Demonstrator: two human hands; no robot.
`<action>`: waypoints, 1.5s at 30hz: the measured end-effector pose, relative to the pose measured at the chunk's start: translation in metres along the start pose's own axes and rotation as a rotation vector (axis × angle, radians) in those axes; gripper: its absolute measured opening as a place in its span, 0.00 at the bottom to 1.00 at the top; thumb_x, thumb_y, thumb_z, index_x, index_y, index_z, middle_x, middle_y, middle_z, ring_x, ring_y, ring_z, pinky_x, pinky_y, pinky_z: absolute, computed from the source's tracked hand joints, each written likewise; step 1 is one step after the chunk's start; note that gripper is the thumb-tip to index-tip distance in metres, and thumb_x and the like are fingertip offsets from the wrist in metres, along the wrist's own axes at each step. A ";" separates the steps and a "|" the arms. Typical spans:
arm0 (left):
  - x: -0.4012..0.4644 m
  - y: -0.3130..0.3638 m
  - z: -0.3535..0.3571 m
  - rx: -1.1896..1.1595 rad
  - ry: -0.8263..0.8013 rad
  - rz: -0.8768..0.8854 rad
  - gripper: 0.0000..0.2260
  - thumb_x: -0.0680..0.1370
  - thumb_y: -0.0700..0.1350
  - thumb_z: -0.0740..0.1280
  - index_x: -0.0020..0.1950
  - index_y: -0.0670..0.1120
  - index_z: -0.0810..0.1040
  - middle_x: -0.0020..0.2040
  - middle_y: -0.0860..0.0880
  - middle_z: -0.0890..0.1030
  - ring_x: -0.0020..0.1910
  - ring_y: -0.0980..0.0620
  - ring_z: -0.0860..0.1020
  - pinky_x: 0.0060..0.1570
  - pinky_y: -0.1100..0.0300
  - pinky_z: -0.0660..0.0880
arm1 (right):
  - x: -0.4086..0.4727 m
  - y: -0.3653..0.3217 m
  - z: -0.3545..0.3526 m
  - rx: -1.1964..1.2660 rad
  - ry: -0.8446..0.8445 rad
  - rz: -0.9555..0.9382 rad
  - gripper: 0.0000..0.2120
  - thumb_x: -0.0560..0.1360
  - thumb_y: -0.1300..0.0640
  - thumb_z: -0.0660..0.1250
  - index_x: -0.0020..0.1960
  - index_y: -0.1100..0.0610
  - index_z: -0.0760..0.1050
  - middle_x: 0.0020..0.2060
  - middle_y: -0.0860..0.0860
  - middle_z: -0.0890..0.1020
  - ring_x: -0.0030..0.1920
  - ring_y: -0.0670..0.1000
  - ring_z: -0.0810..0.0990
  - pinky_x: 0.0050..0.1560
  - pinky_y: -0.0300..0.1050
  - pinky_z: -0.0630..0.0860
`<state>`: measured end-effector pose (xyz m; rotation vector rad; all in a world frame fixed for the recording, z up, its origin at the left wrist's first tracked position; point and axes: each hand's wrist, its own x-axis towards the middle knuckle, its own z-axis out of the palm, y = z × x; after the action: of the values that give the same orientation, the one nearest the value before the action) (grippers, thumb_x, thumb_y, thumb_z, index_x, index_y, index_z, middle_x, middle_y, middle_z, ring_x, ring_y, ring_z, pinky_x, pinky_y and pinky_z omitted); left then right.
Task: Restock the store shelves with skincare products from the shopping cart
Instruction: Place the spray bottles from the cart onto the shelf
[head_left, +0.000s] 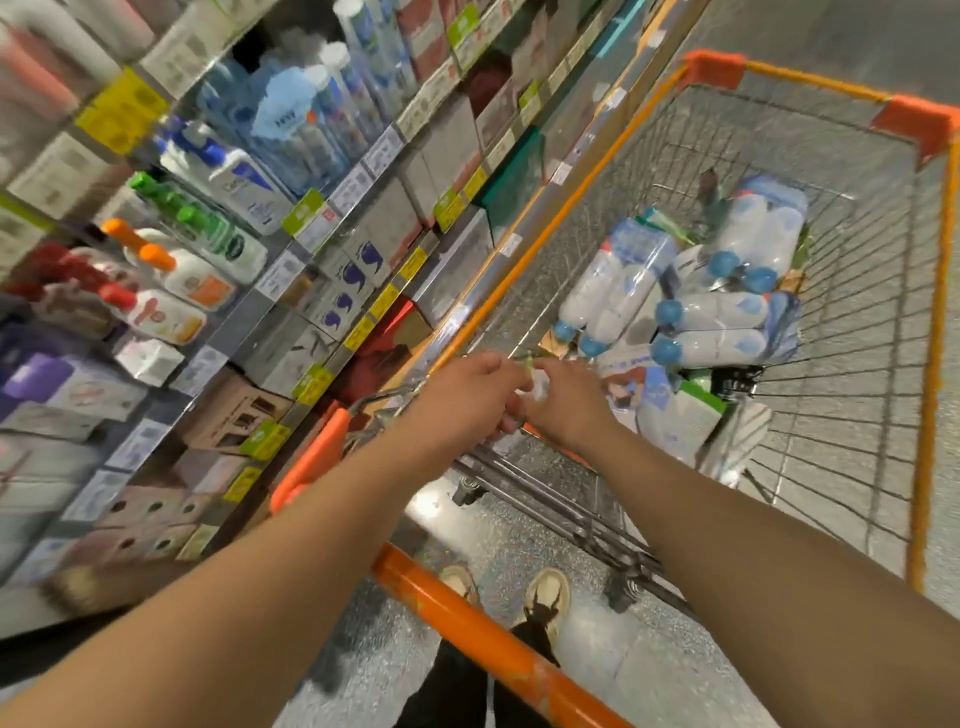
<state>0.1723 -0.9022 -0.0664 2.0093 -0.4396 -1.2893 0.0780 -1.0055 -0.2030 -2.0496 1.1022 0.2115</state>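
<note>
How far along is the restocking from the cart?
Shelves already look full. Both hands, left hand and right hand, meet over a small pale item, too blurred to identify. Shrink-wrapped packs of white blue-capped bottles remain in the orange-rimmed wire cart.

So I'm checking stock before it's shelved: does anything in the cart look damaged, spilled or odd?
Nothing looks spilled or broken. The shrink-wrapped packs of white bottles with blue caps lie tumbled at different angles in the orange-rimmed wire cart. Both hands meet over a small item too blurred to judge.
</note>
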 end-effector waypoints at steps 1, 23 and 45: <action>0.001 -0.001 -0.001 -0.021 -0.003 0.001 0.07 0.81 0.46 0.67 0.48 0.43 0.81 0.37 0.46 0.82 0.35 0.48 0.78 0.42 0.51 0.74 | 0.008 -0.001 0.007 -0.029 -0.026 0.017 0.39 0.63 0.26 0.59 0.67 0.46 0.75 0.59 0.55 0.81 0.62 0.60 0.77 0.57 0.54 0.75; 0.000 -0.008 0.009 0.206 0.046 0.076 0.09 0.80 0.52 0.66 0.47 0.48 0.82 0.42 0.46 0.86 0.37 0.49 0.81 0.44 0.48 0.80 | -0.017 0.037 0.000 -0.035 -0.049 -0.073 0.26 0.76 0.37 0.71 0.68 0.48 0.71 0.62 0.51 0.78 0.59 0.55 0.79 0.56 0.54 0.79; -0.056 0.074 0.015 0.535 0.106 0.629 0.28 0.78 0.60 0.71 0.73 0.51 0.70 0.68 0.50 0.70 0.70 0.50 0.63 0.65 0.57 0.62 | -0.161 -0.047 -0.174 0.632 0.726 -0.202 0.04 0.83 0.51 0.65 0.56 0.47 0.72 0.47 0.42 0.78 0.45 0.37 0.77 0.44 0.35 0.72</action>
<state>0.1403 -0.9250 0.0187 2.0757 -1.3511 -0.7092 -0.0197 -1.0107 0.0183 -1.6434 1.1535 -0.9345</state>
